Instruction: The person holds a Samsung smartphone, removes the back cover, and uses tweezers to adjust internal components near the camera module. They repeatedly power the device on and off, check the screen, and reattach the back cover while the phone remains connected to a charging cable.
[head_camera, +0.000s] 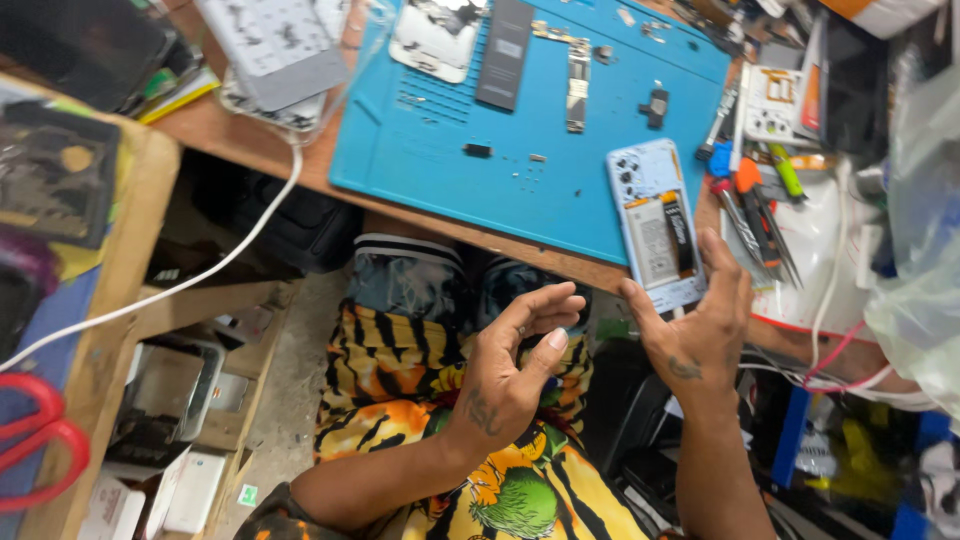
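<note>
An opened smartphone (655, 222) with its back off and battery showing lies at the near edge of a blue work mat (520, 185). My right hand (700, 320) is open just below that phone, fingers spread, holding nothing. Over my lap hovers my left hand (515, 365), palm turned up and fingers apart, also holding nothing. On the far part of the mat lie a long circuit board (577, 82), a dark battery (503, 52) and a white phone shell (437, 35), with small loose parts around them.
Screwdrivers and tweezers (752, 200) are piled right of the mat. A white cable (225, 255) hangs off the table's left edge. Red scissors (40, 435) lie on the wooden shelf at left. Plastic bags (915, 260) crowd the right side. Boxes sit on the floor shelf.
</note>
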